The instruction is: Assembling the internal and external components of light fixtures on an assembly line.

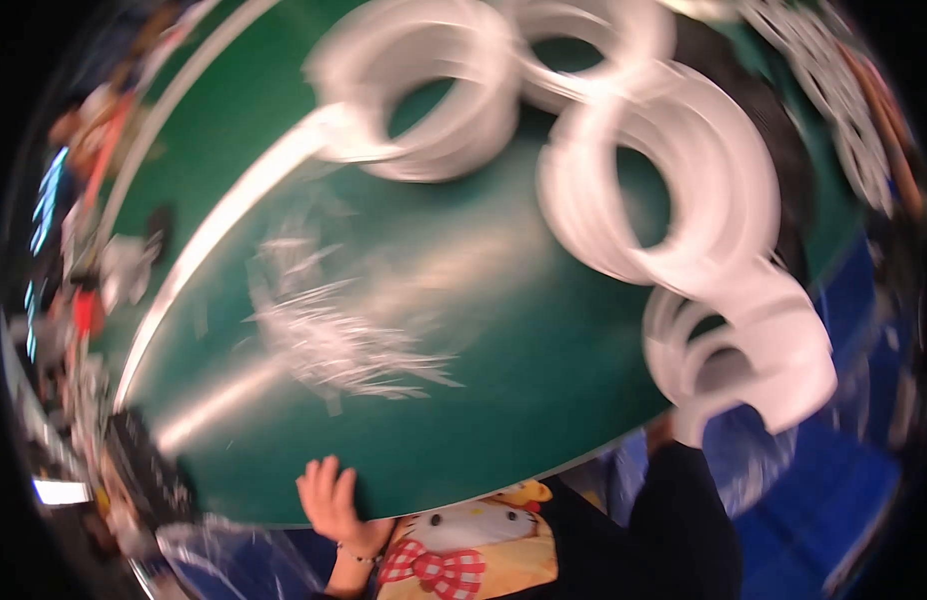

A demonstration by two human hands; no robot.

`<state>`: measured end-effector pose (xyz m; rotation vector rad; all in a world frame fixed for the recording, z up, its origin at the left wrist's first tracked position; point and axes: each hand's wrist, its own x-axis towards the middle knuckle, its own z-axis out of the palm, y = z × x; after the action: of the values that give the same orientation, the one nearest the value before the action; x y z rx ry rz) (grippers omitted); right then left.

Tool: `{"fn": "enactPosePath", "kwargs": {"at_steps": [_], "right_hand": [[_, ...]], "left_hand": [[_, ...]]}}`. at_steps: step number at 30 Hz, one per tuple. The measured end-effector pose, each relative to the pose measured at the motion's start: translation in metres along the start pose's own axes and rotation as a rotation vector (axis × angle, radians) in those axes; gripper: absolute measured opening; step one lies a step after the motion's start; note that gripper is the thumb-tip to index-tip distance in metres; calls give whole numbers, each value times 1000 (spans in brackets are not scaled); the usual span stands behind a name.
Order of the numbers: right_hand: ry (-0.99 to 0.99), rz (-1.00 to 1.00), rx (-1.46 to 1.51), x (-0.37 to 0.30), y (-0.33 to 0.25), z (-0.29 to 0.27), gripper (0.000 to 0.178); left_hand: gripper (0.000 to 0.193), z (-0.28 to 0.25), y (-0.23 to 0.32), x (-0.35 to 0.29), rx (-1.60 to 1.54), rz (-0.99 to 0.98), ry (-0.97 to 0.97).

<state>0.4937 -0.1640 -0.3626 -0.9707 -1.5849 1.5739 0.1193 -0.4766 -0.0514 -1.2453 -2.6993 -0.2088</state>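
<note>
My left hand [334, 505] rests at the near edge of the green table [484, 400], fingers spread and holding nothing. A beaded bracelet circles that wrist. My right arm reaches out in a dark sleeve; only a bit of my right hand [661, 431] shows, beside a white coil [784, 350] at the table's right edge. That hand's fingers are hidden, so I cannot tell whether they grip the coil. On the table lies a loose heap of thin, whitish strips [349, 345]. The picture is smeared by motion.
More white coils, one at the back left [494, 110] and one at the right [724, 170], stand across the far side. A white band [224, 220] runs from the left coil toward a dark box [144, 465]. Clear plastic [234, 560] hangs below the near edge.
</note>
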Motion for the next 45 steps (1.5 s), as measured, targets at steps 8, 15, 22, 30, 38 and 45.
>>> {"fn": "enactPosePath", "kwargs": {"at_steps": [8, 15, 22, 30, 38, 45], "right_hand": [[-349, 255, 356, 40, -69, 157, 48], [-308, 565, 372, 36, -54, 90, 46], [-144, 614, 620, -16, -81, 38, 52], [581, 442, 474, -37, -86, 7, 31], [912, -34, 996, -82, -239, -57, 37], [-155, -457, 795, -36, -353, 107, 64]], "left_hand": [[34, 9, -4, -8, -101, -77, -21], [37, 1, -2, -10, -164, -77, 34], [49, -40, -60, 13, -475, 306, -449], [39, -30, -198, 200, -254, -61, 548], [36, 55, -231, 302, 321, -325, -4], [34, 41, -238, 261, -39, -184, 388]]}}
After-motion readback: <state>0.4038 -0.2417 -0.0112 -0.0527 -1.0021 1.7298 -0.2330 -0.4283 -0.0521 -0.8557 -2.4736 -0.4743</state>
